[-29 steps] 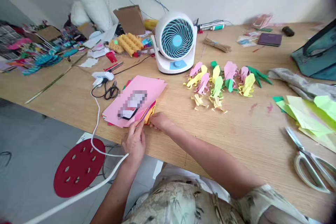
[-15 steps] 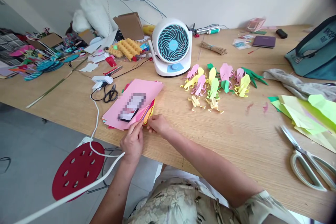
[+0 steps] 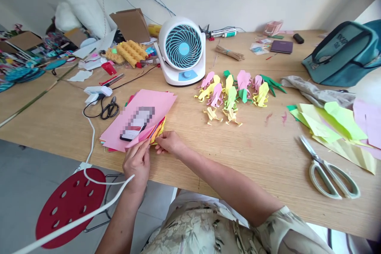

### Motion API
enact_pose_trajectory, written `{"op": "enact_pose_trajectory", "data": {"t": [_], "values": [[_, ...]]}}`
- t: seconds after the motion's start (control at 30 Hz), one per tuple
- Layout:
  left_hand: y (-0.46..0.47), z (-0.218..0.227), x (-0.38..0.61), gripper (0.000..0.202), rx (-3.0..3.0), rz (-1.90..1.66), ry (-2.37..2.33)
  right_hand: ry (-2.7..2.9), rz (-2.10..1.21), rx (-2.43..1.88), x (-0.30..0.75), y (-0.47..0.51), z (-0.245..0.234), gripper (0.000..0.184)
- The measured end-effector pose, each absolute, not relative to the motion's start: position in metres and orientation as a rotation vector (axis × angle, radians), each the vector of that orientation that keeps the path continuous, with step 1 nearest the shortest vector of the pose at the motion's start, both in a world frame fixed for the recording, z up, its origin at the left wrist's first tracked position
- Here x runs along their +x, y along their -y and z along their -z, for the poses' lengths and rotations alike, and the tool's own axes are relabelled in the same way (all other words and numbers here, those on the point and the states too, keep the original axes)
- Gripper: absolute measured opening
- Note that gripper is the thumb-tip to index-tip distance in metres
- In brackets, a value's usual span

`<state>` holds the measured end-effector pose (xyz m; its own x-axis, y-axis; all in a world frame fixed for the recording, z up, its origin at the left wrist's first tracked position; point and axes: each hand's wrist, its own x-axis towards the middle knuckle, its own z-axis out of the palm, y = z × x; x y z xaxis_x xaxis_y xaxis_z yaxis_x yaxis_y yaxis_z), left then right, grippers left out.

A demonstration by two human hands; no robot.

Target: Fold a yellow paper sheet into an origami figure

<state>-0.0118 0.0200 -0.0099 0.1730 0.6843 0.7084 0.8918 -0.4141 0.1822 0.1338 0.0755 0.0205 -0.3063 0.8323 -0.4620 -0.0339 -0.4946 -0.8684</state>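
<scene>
A stack of coloured paper (image 3: 149, 99) lies near the table's front edge, pink on top, with orange, purple and yellow edges fanned out at its right corner. A phone (image 3: 135, 127), its screen blurred out, rests on the pink sheet. My left hand (image 3: 137, 163) is closed on the near corner of the stack and bends the upper sheets up. Just right of it, my right hand (image 3: 169, 143) pinches the edge of a yellow sheet lower in the stack. The fingertips of both hands are partly hidden by paper and knuckles.
Several folded paper frogs (image 3: 230, 97) sit right of the stack. A white fan (image 3: 183, 53) stands behind. Scissors (image 3: 327, 170) and loose green and yellow sheets (image 3: 330, 123) lie at right. A white cable (image 3: 92, 139) hangs over the edge by a red stool (image 3: 71, 206).
The view has swung to the right, so everything appears farther left. The corner of the upper sheets is curled up a little more by my left hand. My right hand stays at the yellow edge.
</scene>
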Motion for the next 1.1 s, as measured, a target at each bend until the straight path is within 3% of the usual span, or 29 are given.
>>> {"op": "enact_pose_trajectory", "data": {"t": [0.5, 0.87, 1.1], "values": [[-0.019, -0.002, -0.011, 0.025, -2.177, 1.083, 1.589, 0.99, -1.881, -1.166, 0.143, -0.07, -0.016, 0.036], [-0.016, -0.002, -0.006, 0.027, -2.198, 0.985, 1.674, 0.919, -1.954, -1.186, 0.139, -0.063, -0.014, 0.023], [-0.015, 0.001, -0.004, 0.026, -2.192, 1.031, 1.632, 0.919, -1.956, -1.126, 0.139, -0.064, -0.012, 0.027]]}}
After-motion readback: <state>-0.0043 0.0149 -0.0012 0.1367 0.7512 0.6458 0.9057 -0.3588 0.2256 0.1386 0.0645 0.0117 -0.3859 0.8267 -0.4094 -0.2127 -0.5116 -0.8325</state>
